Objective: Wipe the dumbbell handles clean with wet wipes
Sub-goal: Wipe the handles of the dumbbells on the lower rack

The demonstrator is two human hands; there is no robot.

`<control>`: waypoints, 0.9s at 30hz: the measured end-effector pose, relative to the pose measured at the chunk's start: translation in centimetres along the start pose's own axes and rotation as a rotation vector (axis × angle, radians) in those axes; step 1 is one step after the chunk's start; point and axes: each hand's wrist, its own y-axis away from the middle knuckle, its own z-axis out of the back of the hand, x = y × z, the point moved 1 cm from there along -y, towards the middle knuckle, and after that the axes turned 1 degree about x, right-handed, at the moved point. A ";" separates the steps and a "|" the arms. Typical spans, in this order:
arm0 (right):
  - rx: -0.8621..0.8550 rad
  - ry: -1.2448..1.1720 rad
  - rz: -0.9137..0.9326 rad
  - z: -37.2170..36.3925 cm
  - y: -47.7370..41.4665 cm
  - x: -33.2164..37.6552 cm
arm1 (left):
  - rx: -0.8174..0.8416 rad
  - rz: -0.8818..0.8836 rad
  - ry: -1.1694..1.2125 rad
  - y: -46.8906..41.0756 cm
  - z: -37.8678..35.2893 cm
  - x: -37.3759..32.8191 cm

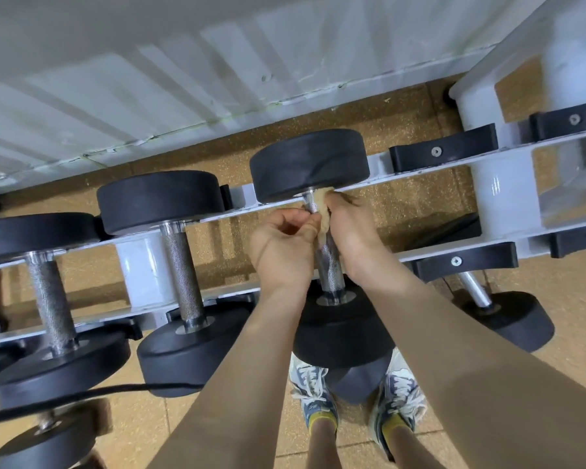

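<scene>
A black dumbbell (310, 164) lies across the white rack, its knurled steel handle (329, 265) running towards me between my hands. A wet wipe (322, 211) is wrapped round the far part of the handle, just below the far weight. My left hand (281, 245) pinches the wipe from the left side of the handle. From the right, my right hand (349, 235) holds the wipe against the handle with curled fingers. Most of the wipe is hidden by my fingers.
Two more dumbbells (183, 248) (48, 292) rest on the white rack (139, 262) to the left, another (501, 316) low on the right. Black cradles (444, 152) sit unoccupied at right. A black cable (82, 397) crosses bottom left. My shoes (315, 394) stand on tan floor.
</scene>
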 end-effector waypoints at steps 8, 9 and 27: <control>-0.113 0.482 0.548 0.9 1.8 -0.7 | 0.322 0.218 -0.357 9.6 3.5 5.9; -0.132 0.507 0.565 1.0 1.7 -0.6 | 0.306 0.240 -0.318 10.1 3.3 6.3; 0.334 1.468 1.332 4.5 0.1 0.0 | 0.107 0.287 -0.580 12.9 -1.5 4.3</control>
